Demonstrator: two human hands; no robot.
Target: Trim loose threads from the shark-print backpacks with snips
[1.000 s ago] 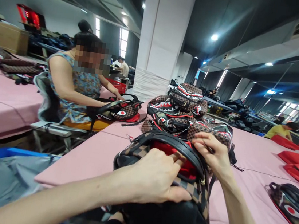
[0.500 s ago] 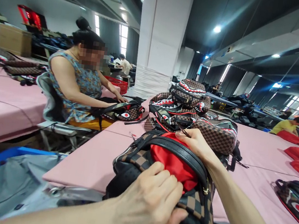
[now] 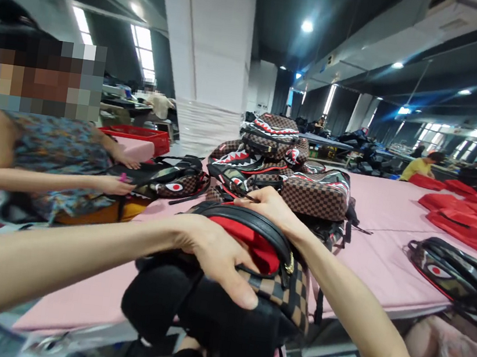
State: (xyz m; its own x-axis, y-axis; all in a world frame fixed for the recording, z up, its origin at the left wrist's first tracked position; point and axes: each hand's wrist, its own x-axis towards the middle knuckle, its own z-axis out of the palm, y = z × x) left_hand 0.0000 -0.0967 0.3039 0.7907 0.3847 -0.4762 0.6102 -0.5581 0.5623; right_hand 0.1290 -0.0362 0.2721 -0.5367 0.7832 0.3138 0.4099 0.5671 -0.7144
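Note:
A brown-and-tan checkered backpack [image 3: 270,288] with black trim and a red lining [image 3: 269,260] lies at the table's near edge, its zipped mouth gaping. My left hand [image 3: 221,258] reaches over the near rim; the fingers go down inside, mostly hidden, and the thumb presses on the outside. At the far side of the mouth, my right hand [image 3: 268,203] has its fingers bent around the rim, the fingertips partly hidden. Black padded parts of the bag [image 3: 203,314] hang toward me over the table edge.
Finished-looking checkered bags with shark-teeth patterns [image 3: 315,194] are piled just beyond on the pink table [image 3: 380,267]. A co-worker [image 3: 62,149] handles another bag [image 3: 176,185] at left. Red fabric pieces [image 3: 469,226] and a bag with an eye print [image 3: 437,269] lie at right.
My left hand has gone from a fist clutching the red lining to reaching inside the mouth, thumb outside. The right hand stays at the far rim. The view has swung right.

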